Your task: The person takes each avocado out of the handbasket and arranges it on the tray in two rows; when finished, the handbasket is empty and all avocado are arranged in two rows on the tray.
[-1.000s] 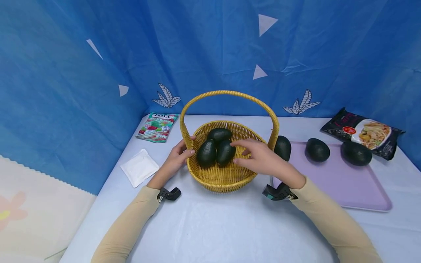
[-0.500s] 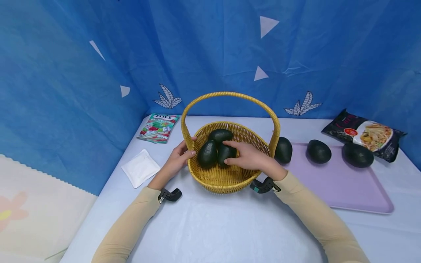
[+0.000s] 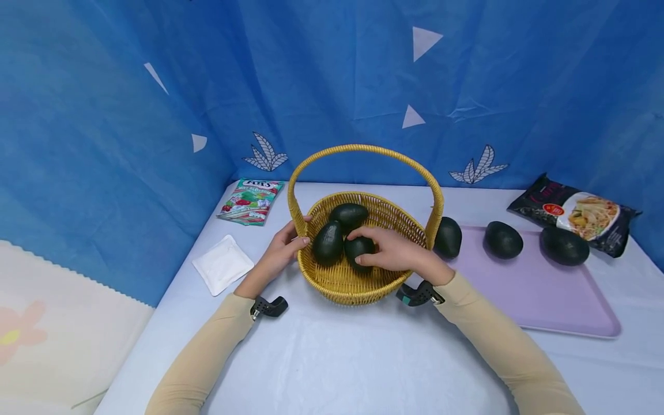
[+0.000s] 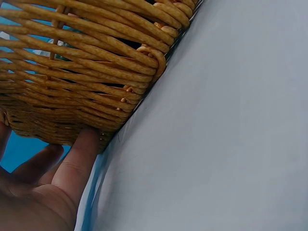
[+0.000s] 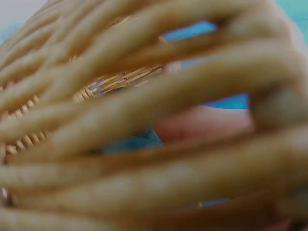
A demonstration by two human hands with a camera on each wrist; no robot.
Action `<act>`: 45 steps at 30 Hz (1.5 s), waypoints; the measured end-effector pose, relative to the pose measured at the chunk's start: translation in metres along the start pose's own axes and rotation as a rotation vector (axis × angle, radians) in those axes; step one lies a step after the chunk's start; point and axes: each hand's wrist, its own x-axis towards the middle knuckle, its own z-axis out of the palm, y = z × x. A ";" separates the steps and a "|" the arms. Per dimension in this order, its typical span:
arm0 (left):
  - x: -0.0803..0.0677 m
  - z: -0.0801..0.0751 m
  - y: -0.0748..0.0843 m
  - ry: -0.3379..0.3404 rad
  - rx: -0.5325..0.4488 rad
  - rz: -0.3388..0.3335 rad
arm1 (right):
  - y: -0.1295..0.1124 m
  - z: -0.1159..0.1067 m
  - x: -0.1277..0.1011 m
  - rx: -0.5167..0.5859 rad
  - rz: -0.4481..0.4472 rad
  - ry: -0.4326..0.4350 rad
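A yellow wicker basket point(image 3: 353, 282) with a tall handle stands mid-table and holds three dark green avocados. My right hand point(image 3: 386, 251) reaches inside and curls its fingers round the nearest avocado point(image 3: 358, 249). Another avocado point(image 3: 328, 242) lies to its left and a third avocado point(image 3: 349, 214) behind. My left hand point(image 3: 282, 251) holds the basket's left rim, thumb over the edge. In the left wrist view the fingers point(image 4: 77, 163) press the basket's wall point(image 4: 72, 77). The right wrist view shows only blurred wicker point(image 5: 144, 120).
A lilac tray point(image 3: 539, 288) lies to the right with three more avocados point(image 3: 502, 238) along its far edge. A dark noodle packet point(image 3: 573, 210) sits behind it. A candy packet point(image 3: 250, 200) and a white sachet point(image 3: 223, 264) lie left of the basket. Blue cloth backs the table.
My right hand moved deeper into the basket and closed its fingers round the front avocado. The left hand stayed on the rim.
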 end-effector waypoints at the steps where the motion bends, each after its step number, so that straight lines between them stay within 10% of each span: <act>1: 0.000 0.000 0.000 0.000 0.001 0.000 | 0.000 0.000 0.000 -0.002 -0.011 -0.005; 24: 0.000 0.000 0.001 -0.003 0.008 -0.005 | 0.002 0.001 -0.003 -0.018 -0.105 -0.046; 45: 0.001 -0.001 0.000 -0.003 0.005 -0.013 | -0.001 -0.012 -0.022 0.124 -0.112 0.092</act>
